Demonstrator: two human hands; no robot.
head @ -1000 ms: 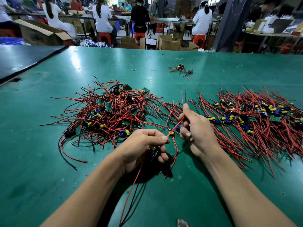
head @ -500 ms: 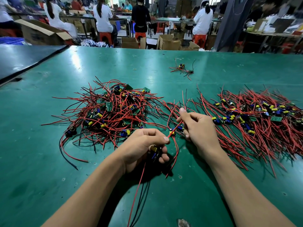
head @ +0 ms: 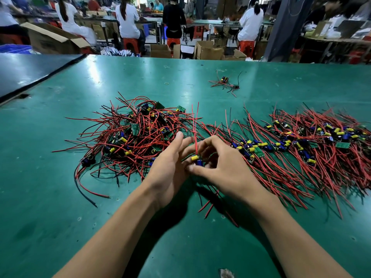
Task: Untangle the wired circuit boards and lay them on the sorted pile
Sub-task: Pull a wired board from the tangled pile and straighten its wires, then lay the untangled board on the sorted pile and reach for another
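- While we pinch one circuit board (head: pixel 197 160) in our curled right hand (head: pixel 222 165), its red wires (head: pixel 195 127) stand up between both hands.
- Our left hand (head: pixel 170 167) lies straight-fingered against it, thumb lifted.
- Tangled pile (head: pixel 136 137) sits mid-tabletop (head: pixel 60 197); sorted pile (head: pixel 321 149) reaches the right edge.

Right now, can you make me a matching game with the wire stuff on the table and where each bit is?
Things:
1. messy wire heap
2. neat wire pile
3. little lone bundle
4. small board

Places:
A. between the left hand and right hand
B. right side of the table
C. far side, by itself
D. left of the hands

Pairs: 1-D, 2-B, 3-C, 4-A.
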